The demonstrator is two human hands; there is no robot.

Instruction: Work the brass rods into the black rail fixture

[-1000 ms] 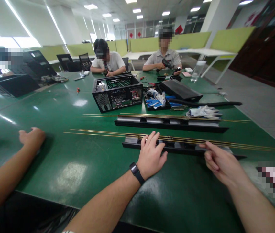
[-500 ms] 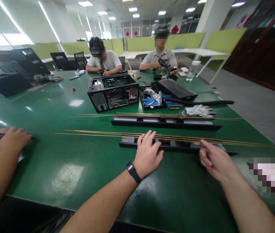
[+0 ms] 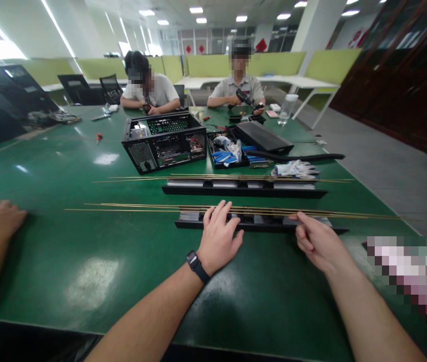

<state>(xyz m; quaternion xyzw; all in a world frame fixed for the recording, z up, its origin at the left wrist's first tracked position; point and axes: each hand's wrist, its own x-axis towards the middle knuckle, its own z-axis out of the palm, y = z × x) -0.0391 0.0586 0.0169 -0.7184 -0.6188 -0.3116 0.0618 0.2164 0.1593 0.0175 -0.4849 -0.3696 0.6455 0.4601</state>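
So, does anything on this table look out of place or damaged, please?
Nothing appears spilled or broken. Slightly odd: the golden rods at the left hand have staggered left ends, reaching well past the black rail they cross. White gloves lie loose beyond the far rail.

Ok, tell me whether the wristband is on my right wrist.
No, the black wristband circles your left wrist, while your right wrist is bare.

Ceiling lights (image 3: 196, 10) shine over lime-green partitions (image 3: 283, 64), white desks (image 3: 292, 80) and grey floor (image 3: 379, 151).
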